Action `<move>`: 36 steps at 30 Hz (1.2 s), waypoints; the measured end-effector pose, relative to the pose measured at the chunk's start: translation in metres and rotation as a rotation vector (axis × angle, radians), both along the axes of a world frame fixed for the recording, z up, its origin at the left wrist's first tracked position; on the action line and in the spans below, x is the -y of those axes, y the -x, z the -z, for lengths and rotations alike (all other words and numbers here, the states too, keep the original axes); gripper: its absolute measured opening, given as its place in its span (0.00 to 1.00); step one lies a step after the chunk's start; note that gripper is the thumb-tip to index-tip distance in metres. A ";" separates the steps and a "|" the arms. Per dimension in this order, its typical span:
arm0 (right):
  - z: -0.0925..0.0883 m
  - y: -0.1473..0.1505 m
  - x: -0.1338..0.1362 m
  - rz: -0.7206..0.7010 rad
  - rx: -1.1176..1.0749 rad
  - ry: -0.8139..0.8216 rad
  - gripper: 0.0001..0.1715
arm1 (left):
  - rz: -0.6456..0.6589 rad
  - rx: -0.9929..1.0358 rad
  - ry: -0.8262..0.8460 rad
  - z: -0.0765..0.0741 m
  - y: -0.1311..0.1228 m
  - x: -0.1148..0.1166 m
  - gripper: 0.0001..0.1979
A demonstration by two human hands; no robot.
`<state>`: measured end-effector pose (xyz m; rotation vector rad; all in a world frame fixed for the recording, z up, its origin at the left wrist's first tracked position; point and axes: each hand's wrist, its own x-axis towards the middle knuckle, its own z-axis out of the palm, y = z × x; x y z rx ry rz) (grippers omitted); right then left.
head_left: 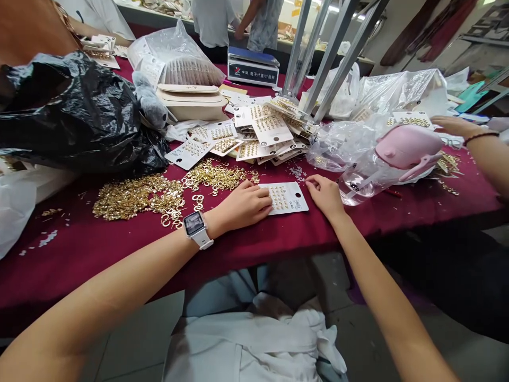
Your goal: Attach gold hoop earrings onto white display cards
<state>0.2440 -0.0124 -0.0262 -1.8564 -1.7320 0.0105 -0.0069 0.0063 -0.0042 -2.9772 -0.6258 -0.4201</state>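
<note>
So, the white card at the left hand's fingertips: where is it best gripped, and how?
Probably pinch the white card by its right end, coming from the right: it lies flat, gold pieces stop short of that printed, holed end, and the left hand overlaps the opposite edge.

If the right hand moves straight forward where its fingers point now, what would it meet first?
The right hand would probably first meet the scattered small translucent pieces on the maroon tablecloth, though its height above the cloth is unclear.
</note>
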 end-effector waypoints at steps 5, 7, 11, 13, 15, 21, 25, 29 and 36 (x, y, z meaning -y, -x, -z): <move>-0.004 0.002 0.005 -0.005 -0.024 0.020 0.11 | 0.007 0.006 -0.004 0.001 0.000 -0.001 0.17; -0.005 0.004 0.006 -0.011 -0.017 0.034 0.10 | 0.009 0.000 -0.022 0.000 0.000 -0.002 0.18; -0.006 0.007 0.005 -0.001 0.005 0.057 0.08 | 0.017 0.004 -0.047 0.001 0.000 -0.002 0.18; -0.005 0.007 0.004 0.010 0.014 0.059 0.08 | 0.021 0.014 -0.055 0.001 0.000 -0.002 0.18; -0.004 0.007 0.002 0.023 0.027 0.056 0.08 | 0.026 0.023 -0.058 0.002 0.001 -0.002 0.17; -0.001 0.008 0.001 -0.008 0.105 0.069 0.13 | 0.029 0.040 0.013 0.005 0.001 -0.008 0.17; -0.006 0.008 -0.001 -0.052 0.184 0.118 0.12 | 0.040 0.034 0.037 0.005 0.001 -0.010 0.17; -0.013 0.007 -0.006 -0.103 0.256 0.157 0.08 | 0.042 0.046 0.031 0.004 -0.001 -0.009 0.16; -0.017 0.012 -0.002 -0.065 0.085 -0.031 0.06 | 0.068 0.018 0.008 0.003 -0.001 -0.010 0.16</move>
